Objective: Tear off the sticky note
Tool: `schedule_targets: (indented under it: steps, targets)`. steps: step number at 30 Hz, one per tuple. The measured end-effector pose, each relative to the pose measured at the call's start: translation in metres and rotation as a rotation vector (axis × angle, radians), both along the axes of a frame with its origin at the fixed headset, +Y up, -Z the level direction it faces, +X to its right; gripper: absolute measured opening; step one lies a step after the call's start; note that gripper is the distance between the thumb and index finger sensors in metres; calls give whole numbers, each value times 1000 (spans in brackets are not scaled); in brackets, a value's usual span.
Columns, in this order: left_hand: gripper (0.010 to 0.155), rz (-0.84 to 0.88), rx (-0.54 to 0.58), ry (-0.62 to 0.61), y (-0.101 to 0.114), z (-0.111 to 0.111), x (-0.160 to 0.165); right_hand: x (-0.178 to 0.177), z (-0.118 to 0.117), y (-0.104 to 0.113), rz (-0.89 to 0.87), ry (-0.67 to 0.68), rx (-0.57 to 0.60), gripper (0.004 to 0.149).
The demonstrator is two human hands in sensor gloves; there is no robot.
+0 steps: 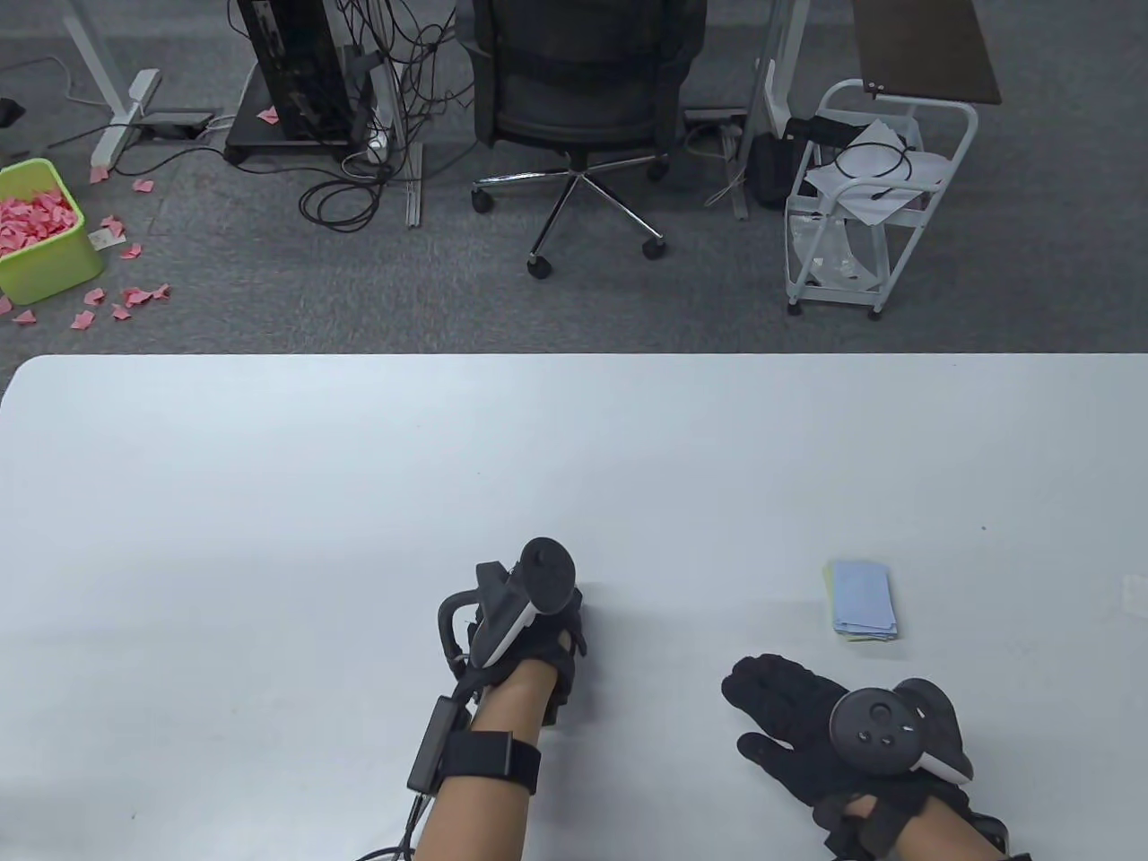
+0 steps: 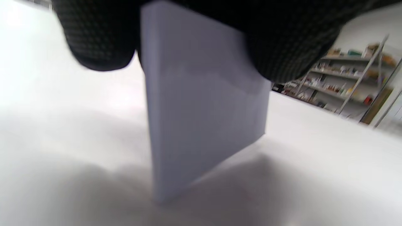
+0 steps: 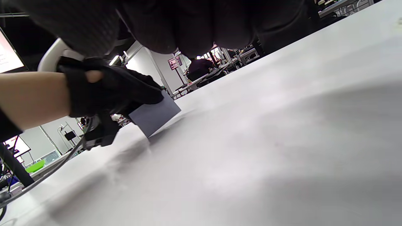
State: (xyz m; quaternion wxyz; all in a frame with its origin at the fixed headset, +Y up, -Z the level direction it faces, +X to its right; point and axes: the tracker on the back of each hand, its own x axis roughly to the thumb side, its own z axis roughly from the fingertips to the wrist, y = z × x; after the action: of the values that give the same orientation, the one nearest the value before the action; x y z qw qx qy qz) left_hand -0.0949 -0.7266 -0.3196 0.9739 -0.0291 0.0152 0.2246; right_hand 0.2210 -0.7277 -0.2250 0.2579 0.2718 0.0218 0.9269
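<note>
A pad of sticky notes, pale blue on top, lies on the white table to the right of centre. My left hand sits left of the pad, fingers curled under. It pinches a single pale blue sticky note that hangs down with its lower corner at the table. The note also shows in the right wrist view, held by the left hand. In the table view the hand hides the note. My right hand rests flat on the table below the pad, fingers spread, holding nothing.
A small white slip lies at the table's right edge. Beyond the far table edge, on the floor, stand a green bin of pink notes, an office chair and a white cart.
</note>
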Motion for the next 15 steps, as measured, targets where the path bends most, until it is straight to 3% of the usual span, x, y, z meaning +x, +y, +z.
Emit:
schedule_targets:
  steps: [4,8,15]
  targets:
    - [54,276,6,-53,-4,34,1,7,-3,-1,-30,-26,-26,58]
    - [48,405,56,-130,-15,58,3,11,-8,-5,-38,-49,-51,58]
    - [43,573,103,-258,-7,67,12,13,-14,-18,-69,-72,-132,58]
